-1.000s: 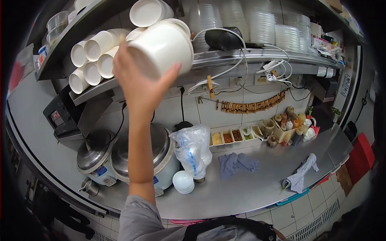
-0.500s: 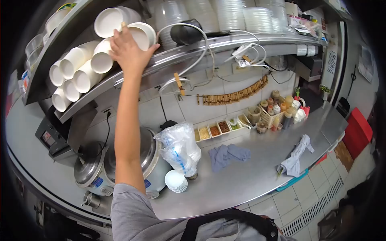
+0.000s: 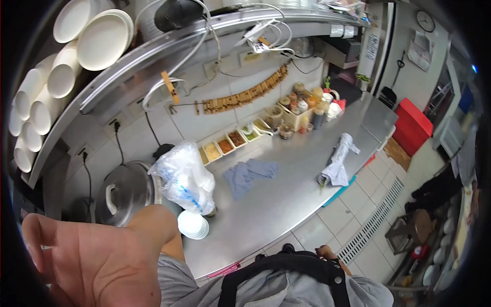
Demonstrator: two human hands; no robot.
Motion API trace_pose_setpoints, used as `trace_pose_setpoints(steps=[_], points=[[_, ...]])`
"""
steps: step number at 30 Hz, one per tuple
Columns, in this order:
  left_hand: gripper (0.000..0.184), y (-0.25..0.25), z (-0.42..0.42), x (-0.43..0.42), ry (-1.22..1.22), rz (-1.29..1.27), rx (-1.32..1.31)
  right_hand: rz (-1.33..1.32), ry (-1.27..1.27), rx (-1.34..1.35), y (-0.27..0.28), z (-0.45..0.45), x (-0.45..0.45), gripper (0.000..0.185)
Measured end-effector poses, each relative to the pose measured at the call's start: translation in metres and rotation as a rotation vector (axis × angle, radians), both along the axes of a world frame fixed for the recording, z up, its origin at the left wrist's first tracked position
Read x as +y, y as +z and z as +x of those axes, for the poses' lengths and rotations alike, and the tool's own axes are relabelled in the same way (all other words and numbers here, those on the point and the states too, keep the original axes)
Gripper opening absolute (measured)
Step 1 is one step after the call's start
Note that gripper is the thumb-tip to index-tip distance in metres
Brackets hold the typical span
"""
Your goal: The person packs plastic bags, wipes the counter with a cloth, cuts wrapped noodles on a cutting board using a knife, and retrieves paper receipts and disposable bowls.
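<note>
My left hand (image 3: 97, 256) is large and close to the camera at the lower left, palm showing and fingers apart, with nothing in it. Behind it is the metal lid (image 3: 125, 194) of a cooker, partly covered by the hand. My right hand (image 3: 327, 252) is small at the bottom, beside my grey shirt and black strap; its fingers are too small to make out. White paper tubs (image 3: 104, 41) lie on their sides on the upper shelf, above a stack of white cups (image 3: 64, 77).
On the steel counter (image 3: 255, 215) are white bowls (image 3: 193, 225), a plastic bag (image 3: 186, 179), a blue cloth (image 3: 249, 175), a pale cloth (image 3: 338, 161), ingredient trays (image 3: 225, 145) and a sauce basket (image 3: 295, 118). Cables (image 3: 204, 38) hang from the shelf. A stool (image 3: 411, 230) stands right.
My left hand has let go of the white tubs, now lying on the shelf, and has come down close to the camera. The view has turned right, and my right hand has come into sight.
</note>
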State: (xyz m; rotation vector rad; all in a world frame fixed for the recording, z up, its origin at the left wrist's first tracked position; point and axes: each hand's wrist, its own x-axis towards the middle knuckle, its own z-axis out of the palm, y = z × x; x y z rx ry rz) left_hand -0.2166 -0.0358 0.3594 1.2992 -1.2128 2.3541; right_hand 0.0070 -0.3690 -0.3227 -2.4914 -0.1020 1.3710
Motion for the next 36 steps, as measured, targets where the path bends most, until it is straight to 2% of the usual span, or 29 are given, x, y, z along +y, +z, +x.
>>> trace_pose_setpoints(steps=[2, 6, 8, 10, 12, 13, 14, 21, 22, 24, 25, 27, 29, 36], points=[[0.031, 0.000, 0.004, 0.002, -0.035, -0.007, 0.016, 0.060, 0.116, -0.164, 0.027, -0.020, -0.007, 0.041], [0.031, -0.003, 0.014, -0.003, -0.099, -0.013, 0.037, 0.153, 0.091, -0.160, 0.032, -0.048, -0.045, 0.036], [0.031, -0.004, 0.022, -0.011, -0.128, -0.017, 0.044, 0.067, -0.186, -0.163, 0.047, -0.053, -0.062, 0.036], [0.031, -0.004, 0.033, -0.023, -0.146, -0.021, 0.047, 0.070, -0.295, -0.103, 0.033, -0.058, -0.093, 0.038], [0.031, -0.003, 0.044, -0.039, -0.158, -0.020, 0.049, 0.106, 0.174, -0.257, 0.023, -0.061, -0.117, 0.040], [0.031, -0.002, 0.050, -0.048, -0.160, -0.017, 0.046, -0.050, -0.110, -0.172, 0.012, -0.059, -0.119, 0.041], [0.031, -0.002, 0.057, -0.059, -0.156, -0.014, 0.042, -0.048, -0.141, -0.133, 0.002, -0.053, -0.126, 0.040], [0.031, 0.006, 0.120, -0.146, -0.164, 0.007, -0.019, 0.104, -0.025, -0.025, -0.085, 0.032, -0.186, 0.039], [0.031, 0.006, 0.128, -0.159, -0.165, 0.002, -0.030, 0.090, -0.119, -0.041, -0.053, 0.037, -0.188, 0.038], [0.031, 0.007, 0.147, -0.183, -0.155, 0.001, -0.040, 0.075, -0.311, -0.086, 0.077, 0.042, -0.173, 0.036], [0.031, 0.008, 0.155, -0.193, -0.146, 0.003, -0.048, 0.208, -0.124, -0.115, -0.012, 0.059, -0.208, 0.034], [0.032, 0.011, 0.172, -0.212, -0.140, 0.006, -0.065, 0.200, -0.030, -0.131, -0.048, 0.073, -0.230, 0.031], [0.032, 0.013, 0.190, -0.228, -0.147, -0.001, -0.078, 0.175, 0.138, -0.153, -0.053, 0.081, -0.253, 0.025], [0.033, 0.016, 0.243, -0.242, -0.081, 0.008, -0.192, 0.153, 0.027, -0.129, -0.047, 0.136, -0.251, 0.024]])
